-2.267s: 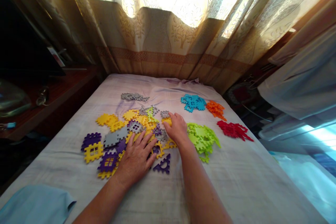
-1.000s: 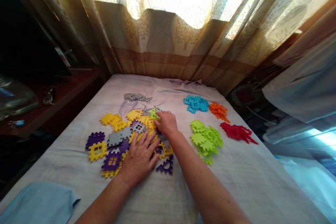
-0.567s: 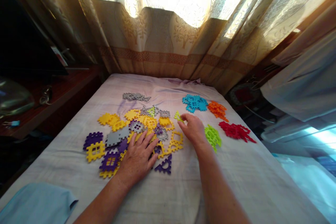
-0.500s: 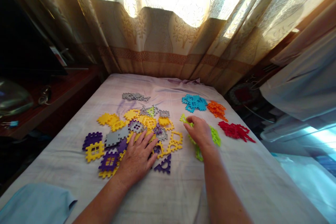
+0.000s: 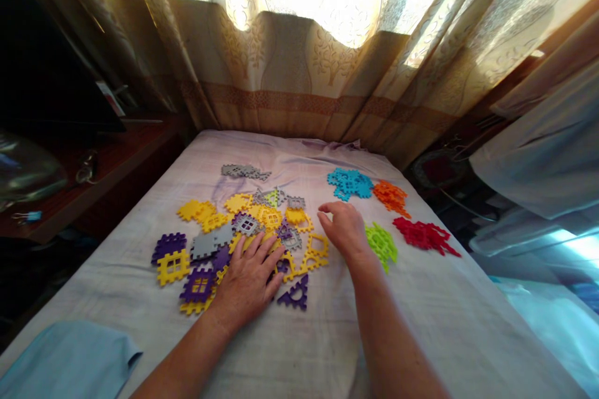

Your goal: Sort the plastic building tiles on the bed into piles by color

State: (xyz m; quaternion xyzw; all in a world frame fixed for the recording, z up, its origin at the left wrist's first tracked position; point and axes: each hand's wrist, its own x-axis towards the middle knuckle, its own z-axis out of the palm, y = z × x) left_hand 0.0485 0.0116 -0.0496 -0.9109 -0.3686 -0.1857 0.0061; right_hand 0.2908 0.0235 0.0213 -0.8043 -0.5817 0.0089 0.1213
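Observation:
My left hand (image 5: 250, 274) lies flat with its fingers spread over a mixed heap of yellow, purple and grey toothed plastic pieces. Among them are a yellow window piece (image 5: 173, 267), a purple window piece (image 5: 198, 285) and a purple triangle (image 5: 296, 294). Between this heap and the lime green pile (image 5: 382, 245) is my right hand (image 5: 343, 226), thumb and fingers apart, with nothing seen in it. A light green triangle (image 5: 272, 197) sits among grey pieces at the heap's far side.
Blue pieces (image 5: 350, 183), orange pieces (image 5: 391, 198) and red pieces (image 5: 425, 235) form piles at the right. A grey pile (image 5: 244, 171) lies farther back. Light blue cloth (image 5: 70, 361) covers the near left corner of the bed sheet (image 5: 299, 361). Curtains hang behind.
My right hand has moved left, off the lime green pieces. The green pieces that were under and beside it now sit gathered to its right. My left hand stays on the heap.

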